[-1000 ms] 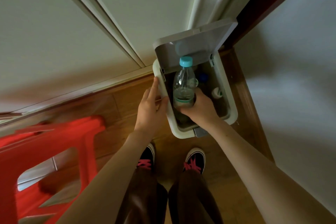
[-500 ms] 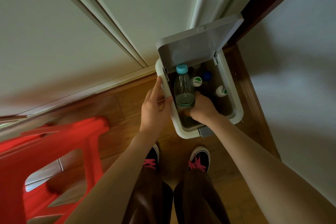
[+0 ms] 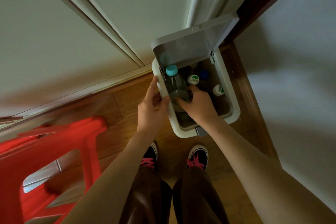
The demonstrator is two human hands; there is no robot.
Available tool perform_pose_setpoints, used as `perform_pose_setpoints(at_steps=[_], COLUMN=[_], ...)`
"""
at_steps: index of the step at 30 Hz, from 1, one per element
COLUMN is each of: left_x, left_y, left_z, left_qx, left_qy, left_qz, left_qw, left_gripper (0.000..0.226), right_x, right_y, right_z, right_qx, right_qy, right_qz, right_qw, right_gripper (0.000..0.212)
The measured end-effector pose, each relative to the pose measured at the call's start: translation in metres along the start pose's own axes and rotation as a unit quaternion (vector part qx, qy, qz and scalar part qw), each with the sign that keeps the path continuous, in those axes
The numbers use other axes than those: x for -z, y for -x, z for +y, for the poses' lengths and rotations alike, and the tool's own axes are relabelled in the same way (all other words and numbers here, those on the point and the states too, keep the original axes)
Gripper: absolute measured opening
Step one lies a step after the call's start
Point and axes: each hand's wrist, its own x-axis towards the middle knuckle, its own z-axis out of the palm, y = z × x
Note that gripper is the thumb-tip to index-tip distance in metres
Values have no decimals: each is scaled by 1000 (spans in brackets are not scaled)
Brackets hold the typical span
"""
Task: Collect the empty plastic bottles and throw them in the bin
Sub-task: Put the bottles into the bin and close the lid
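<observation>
A white bin [image 3: 234,103] stands on the wooden floor in a corner, its lid [image 3: 192,45] raised. My right hand [image 3: 197,105] reaches inside it, fingers wrapped around a clear plastic bottle with a light blue cap [image 3: 177,85], which leans against the bin's left wall. My left hand [image 3: 151,107] grips the bin's left rim. Deeper inside lie other bottles: two white-and-green caps [image 3: 193,79] [image 3: 219,90] and a dark blue cap [image 3: 204,74] show.
A red plastic stool [image 3: 45,158] stands at the lower left. A white door and frame [image 3: 109,23] rise behind the bin, and a white wall [image 3: 300,78] closes the right side. My two shoes [image 3: 197,158] stand just in front of the bin.
My right hand has lowered the blue-capped bottle from above the rim down into the bin and tilted it toward the left wall. The left hand has stayed on the rim.
</observation>
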Motion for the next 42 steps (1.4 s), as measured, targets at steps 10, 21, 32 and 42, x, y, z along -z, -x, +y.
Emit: perform_pose_setpoints(at_steps=[10,21,32,42], left_x=[1,3,40,42], left_y=[1,2,-3,-16], left_z=[3,9,63,116], left_qx=[12,34,15,-59], left_qy=[14,23,-21,117], left_qz=[-6,-10,26,-22], left_qw=[1000,999,999,991], left_gripper=[67,65,40,38], right_x=[14,18,83,95], right_y=[-3,-4,49,60], right_z=[8,11,4,36], right_qx=[-78,-74,60,-50], right_qy=[-37,-37,52,-50], right_qz=[-25,-31,183,119], right_qw=[996,996,980,990], right_gripper=[37,49,34,40])
